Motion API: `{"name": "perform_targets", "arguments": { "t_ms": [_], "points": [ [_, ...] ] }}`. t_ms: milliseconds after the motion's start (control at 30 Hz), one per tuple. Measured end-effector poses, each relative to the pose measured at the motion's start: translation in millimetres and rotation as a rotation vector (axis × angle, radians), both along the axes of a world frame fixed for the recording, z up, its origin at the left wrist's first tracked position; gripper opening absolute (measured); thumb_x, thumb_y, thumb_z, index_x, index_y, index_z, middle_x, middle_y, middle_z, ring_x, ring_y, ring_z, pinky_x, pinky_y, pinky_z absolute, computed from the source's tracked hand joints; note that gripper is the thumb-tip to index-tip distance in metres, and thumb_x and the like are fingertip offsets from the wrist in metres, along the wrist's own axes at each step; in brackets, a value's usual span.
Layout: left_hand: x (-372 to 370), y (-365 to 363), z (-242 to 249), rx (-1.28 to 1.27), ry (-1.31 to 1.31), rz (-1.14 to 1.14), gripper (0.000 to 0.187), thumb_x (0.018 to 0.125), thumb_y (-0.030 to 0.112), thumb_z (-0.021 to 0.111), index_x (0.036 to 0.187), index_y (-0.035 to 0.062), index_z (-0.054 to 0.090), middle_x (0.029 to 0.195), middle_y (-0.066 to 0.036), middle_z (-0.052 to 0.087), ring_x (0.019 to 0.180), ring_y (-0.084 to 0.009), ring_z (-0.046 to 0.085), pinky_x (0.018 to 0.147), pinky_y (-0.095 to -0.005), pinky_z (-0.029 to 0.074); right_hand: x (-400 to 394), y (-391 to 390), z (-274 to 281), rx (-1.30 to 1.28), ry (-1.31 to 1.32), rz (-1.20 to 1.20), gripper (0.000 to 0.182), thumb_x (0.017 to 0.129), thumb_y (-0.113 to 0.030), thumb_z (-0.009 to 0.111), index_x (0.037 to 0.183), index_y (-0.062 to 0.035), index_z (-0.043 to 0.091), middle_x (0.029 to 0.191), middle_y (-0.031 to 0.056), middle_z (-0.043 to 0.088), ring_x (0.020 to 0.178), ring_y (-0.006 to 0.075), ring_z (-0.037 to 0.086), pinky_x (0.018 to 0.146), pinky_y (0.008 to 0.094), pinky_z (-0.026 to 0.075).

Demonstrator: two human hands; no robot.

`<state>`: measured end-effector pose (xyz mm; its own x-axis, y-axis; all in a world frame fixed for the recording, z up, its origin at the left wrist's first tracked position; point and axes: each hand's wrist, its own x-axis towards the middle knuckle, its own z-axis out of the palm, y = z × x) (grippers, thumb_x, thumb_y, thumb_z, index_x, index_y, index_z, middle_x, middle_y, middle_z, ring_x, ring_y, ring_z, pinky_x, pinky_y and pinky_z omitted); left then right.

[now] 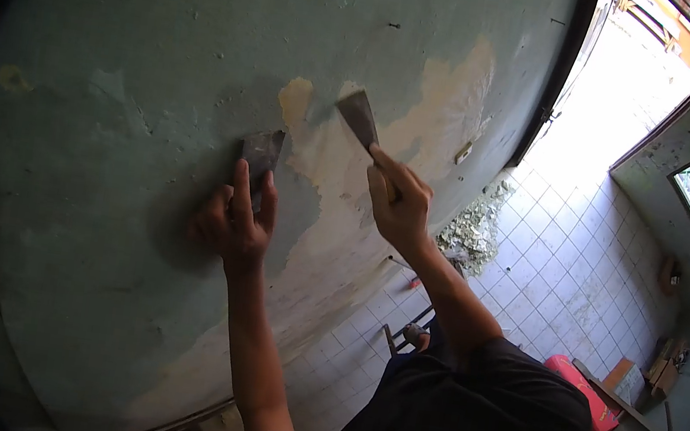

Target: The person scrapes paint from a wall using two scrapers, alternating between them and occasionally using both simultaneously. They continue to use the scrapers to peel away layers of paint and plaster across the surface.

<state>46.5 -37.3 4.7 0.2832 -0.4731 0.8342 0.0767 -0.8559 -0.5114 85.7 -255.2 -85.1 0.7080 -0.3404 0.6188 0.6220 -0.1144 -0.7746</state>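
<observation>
The wall in front of me has green-grey paint, with large pale areas where the coating is off. My left hand is closed around a putty knife, its fingers stretched up along the wide dark blade near the wall surface. Higher and to the right, my right hand grips the handle of a second putty knife. That blade points up and left, its edge overlapping a small pale spot in the paint. Between the two blades is a yellowish bare patch.
A heap of paint flakes lies on the tiled floor along the wall. A nail and a wall socket stick out of the wall. Beyond is a bright open doorway. A red container stands behind at lower right.
</observation>
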Motion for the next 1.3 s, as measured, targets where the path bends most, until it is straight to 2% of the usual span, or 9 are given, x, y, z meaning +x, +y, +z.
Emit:
{"name": "perform_targets", "arguments": {
  "t_ms": [133, 233, 333, 467, 633, 867, 1033, 1200, 1300],
  "points": [
    [2, 1, -3, -0.018, -0.01, -0.011, 0.045, 0.088, 0.046, 0.078, 0.126, 0.0217, 0.072, 0.095, 0.001, 0.055, 0.082, -0.0159, 0.053, 0.075, -0.035, 0.039, -8, -6, -4, -0.027, 0.124, 0.054, 0.033, 0.09, 0.0, 0.07, 0.123, -0.004, 0.071, 0.069, 0.0113, 0.06, 0.055, 0.0156, 0.054, 0.054, 0.0294, 0.045],
    [3, 2, -1, -0.012, 0.009, -0.007, 0.045, 0.088, 0.046, 0.078, 0.126, 0.0217, 0.072, 0.096, 0.001, 0.055, 0.082, -0.0161, 0.053, 0.075, -0.035, 0.039, -1, -2, 2, 0.014, -0.014, 0.008, 0.033, 0.09, 0.0, 0.07, 0.123, -0.0043, 0.071, 0.072, 0.013, 0.064, 0.056, 0.017, 0.057, 0.055, 0.0301, 0.047],
    [-1, 1, -5, -0.006, -0.008, -0.002, 0.046, 0.088, 0.046, 0.078, 0.126, 0.0221, 0.072, 0.096, 0.001, 0.055, 0.083, -0.0162, 0.053, 0.075, -0.0352, 0.039, 1, -6, 15, 0.023, 0.074, 0.051, 0.033, 0.09, -0.002, 0.07, 0.123, -0.0045, 0.071, 0.072, 0.0124, 0.063, 0.056, 0.017, 0.056, 0.055, 0.0302, 0.046],
    [3, 0, 2, 0.0, -0.016, 0.002, 0.046, 0.088, 0.046, 0.078, 0.128, 0.0229, 0.071, 0.096, 0.001, 0.055, 0.083, -0.0159, 0.053, 0.074, -0.0341, 0.038, 4, -6, -2, -0.041, -0.049, -0.006, 0.031, 0.09, -0.003, 0.07, 0.122, -0.0043, 0.072, 0.072, 0.0119, 0.063, 0.056, 0.0172, 0.056, 0.055, 0.0306, 0.046],
    [3, 1, -1, -0.005, -0.026, -0.008, 0.046, 0.088, 0.046, 0.078, 0.127, 0.0232, 0.071, 0.095, 0.002, 0.055, 0.082, -0.0157, 0.053, 0.072, -0.033, 0.037, -3, -11, 6, -0.057, 0.127, 0.051, 0.031, 0.091, -0.002, 0.069, 0.122, -0.0045, 0.072, 0.075, 0.0117, 0.066, 0.06, 0.0167, 0.061, 0.058, 0.0299, 0.049],
    [0, 0, -2, -0.004, -0.002, 0.007, 0.046, 0.088, 0.045, 0.078, 0.127, 0.0222, 0.071, 0.094, 0.001, 0.054, 0.082, -0.0158, 0.052, 0.073, -0.0334, 0.038, -43, 18, -48, 0.016, 0.192, 0.003, 0.033, 0.091, -0.002, 0.069, 0.124, -0.006, 0.071, 0.082, 0.0137, 0.07, 0.063, 0.0171, 0.063, 0.063, 0.0291, 0.052],
    [0, 2, -4, -0.005, 0.006, 0.001, 0.046, 0.088, 0.046, 0.078, 0.127, 0.0218, 0.071, 0.096, 0.001, 0.054, 0.083, -0.0163, 0.052, 0.074, -0.0337, 0.038, -43, 24, -61, 0.015, 0.238, -0.005, 0.035, 0.09, -0.001, 0.07, 0.125, -0.0058, 0.071, 0.076, 0.012, 0.065, 0.061, 0.0169, 0.059, 0.059, 0.0289, 0.048],
    [2, 2, -3, 0.001, -0.007, 0.002, 0.048, 0.088, 0.046, 0.079, 0.128, 0.0215, 0.071, 0.098, 0.001, 0.054, 0.084, -0.017, 0.052, 0.075, -0.0348, 0.038, -23, 19, -56, 0.034, 0.132, -0.048, 0.034, 0.09, 0.0, 0.07, 0.123, -0.0045, 0.071, 0.072, 0.0108, 0.061, 0.059, 0.0153, 0.057, 0.056, 0.0288, 0.047],
    [1, 1, -3, 0.003, -0.01, 0.019, 0.048, 0.087, 0.046, 0.079, 0.127, 0.0217, 0.071, 0.099, 0.0, 0.054, 0.085, -0.017, 0.052, 0.075, -0.0348, 0.038, -25, 13, -56, -0.004, 0.232, -0.008, 0.033, 0.089, 0.0, 0.07, 0.122, -0.0042, 0.071, 0.072, 0.0113, 0.062, 0.059, 0.0159, 0.058, 0.057, 0.0289, 0.047]
  ]
}}
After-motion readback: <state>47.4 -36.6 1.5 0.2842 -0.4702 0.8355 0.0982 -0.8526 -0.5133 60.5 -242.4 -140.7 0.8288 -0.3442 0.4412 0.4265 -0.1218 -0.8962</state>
